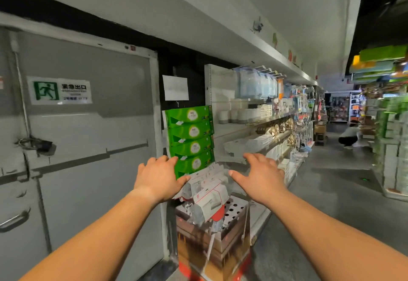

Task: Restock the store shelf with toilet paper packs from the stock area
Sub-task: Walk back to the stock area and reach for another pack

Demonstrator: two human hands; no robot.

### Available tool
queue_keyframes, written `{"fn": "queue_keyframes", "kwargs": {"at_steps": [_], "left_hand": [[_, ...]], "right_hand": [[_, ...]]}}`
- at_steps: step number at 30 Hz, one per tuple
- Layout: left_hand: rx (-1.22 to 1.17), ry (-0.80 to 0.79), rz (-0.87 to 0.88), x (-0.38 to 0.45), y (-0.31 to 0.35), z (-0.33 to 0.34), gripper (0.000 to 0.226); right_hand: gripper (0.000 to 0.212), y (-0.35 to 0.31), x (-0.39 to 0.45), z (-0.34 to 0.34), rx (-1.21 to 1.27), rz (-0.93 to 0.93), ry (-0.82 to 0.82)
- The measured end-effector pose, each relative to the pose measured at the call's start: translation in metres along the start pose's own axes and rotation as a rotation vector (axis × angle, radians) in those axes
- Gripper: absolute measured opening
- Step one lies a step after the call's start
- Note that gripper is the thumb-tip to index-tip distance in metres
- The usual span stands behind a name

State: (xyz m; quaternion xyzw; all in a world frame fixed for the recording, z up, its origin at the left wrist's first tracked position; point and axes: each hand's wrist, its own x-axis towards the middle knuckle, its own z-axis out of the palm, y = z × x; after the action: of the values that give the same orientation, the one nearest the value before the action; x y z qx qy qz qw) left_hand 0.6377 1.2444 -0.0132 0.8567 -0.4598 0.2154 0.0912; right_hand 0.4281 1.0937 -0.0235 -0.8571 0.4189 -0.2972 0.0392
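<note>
1. Left hand point(157, 178): centre of the frame, arm extended forward from the lower left. Fingers are straight and spread, holding nothing. The fingertips lie against the lower left corner of the green pack stack.
2. Right hand point(262, 177): right of centre, arm extended from the lower right. Fingers are spread and relaxed, holding nothing. The hand hovers over the white packs, just in front of the shelf edge; contact cannot be confirmed.
3. Green pack stack point(190, 139): four green-wrapped paper packs, stacked one on another, standing upright between the grey door and the shelf unit, at centre frame.
4. White packs point(209, 194): a loose pile of white-and-red wrapped packs, below and between the two hands, resting on top of the printed carton.
5. Printed carton point(217, 241): lower centre, standing on the floor, brown and white print, with a red base strip.
6. Shelf unit point(223, 86): white, running from centre frame to the right background. It carries bagged goods on hooks at the top and white containers on the tiers below.
7. Grey door point(88, 139): fills the left half of the frame and bears a green exit sign point(59, 90) at upper left.
8. Blank paper sheet point(176, 88): fixed to the dark wall above the green stack.
9. Crouching person point(350, 136): right background, in the aisle.
</note>
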Motion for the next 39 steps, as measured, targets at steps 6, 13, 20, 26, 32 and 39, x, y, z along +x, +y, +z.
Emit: {"fn": "queue_keyframes", "kwargs": {"at_steps": [6, 13, 20, 26, 32, 39], "left_hand": [[0.024, 0.015, -0.034, 0.141, 0.028, 0.084, 0.077], [-0.022, 0.048, -0.073, 0.321, 0.049, 0.166, 0.079], [0.055, 0.053, -0.113, 0.450, 0.057, 0.226, 0.078], [0.154, 0.101, -0.220, 0.559, 0.055, 0.278, 0.077], [0.229, 0.127, -0.379, 0.658, 0.035, 0.302, 0.080], [0.303, 0.124, -0.470, 0.754, -0.003, 0.330, 0.084]], "right_hand": [[0.082, 0.058, 0.140, 0.075, 0.004, -0.071, -0.001], [0.077, 0.115, 0.320, 0.142, 0.024, -0.084, 0.022], [0.079, 0.148, 0.471, 0.218, 0.058, -0.127, 0.001], [0.078, 0.166, 0.608, 0.300, 0.145, -0.255, -0.012], [0.079, 0.174, 0.753, 0.351, 0.237, -0.334, -0.033], [0.084, 0.153, 0.873, 0.420, 0.230, -0.420, -0.058]]}}
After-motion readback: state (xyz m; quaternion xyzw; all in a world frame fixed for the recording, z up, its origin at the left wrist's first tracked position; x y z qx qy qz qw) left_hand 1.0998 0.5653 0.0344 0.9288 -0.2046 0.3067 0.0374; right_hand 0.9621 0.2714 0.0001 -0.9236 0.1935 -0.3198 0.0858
